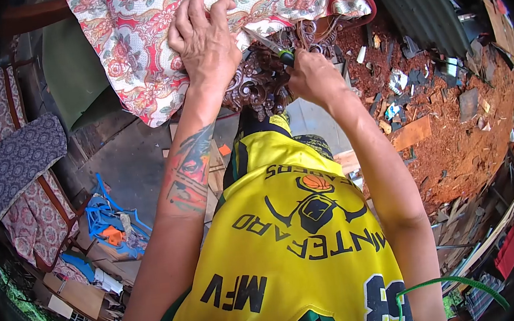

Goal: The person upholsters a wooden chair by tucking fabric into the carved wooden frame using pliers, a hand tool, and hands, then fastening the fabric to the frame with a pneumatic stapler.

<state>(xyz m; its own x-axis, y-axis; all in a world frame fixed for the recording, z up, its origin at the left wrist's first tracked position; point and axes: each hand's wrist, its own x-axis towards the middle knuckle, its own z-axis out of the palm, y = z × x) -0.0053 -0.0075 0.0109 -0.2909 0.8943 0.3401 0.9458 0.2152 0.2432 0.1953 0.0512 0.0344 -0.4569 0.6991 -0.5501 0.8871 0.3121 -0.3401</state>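
Observation:
Floral fabric (pixel 132 48) in white, red and green lies over a piece of furniture at the top centre. Below the fabric's edge shows dark carved wood (pixel 255 82). My left hand (pixel 205 40) rests on the fabric with its fingers apart and slightly bent. My right hand (pixel 313 73) is closed round the dark and green handle of scissors (pixel 271 46). Their blades point up and left, at the edge of the fabric, just right of my left hand. How far the blades are apart is hard to tell.
Patterned cushions and a frame (pixel 15 151) stand on the left. Blue straps (pixel 109 217) and an orange item lie on the floor below them. Wood scraps and debris (pixel 448 128) cover reddish ground at right. Corrugated sheet (pixel 419 5) is at the upper right.

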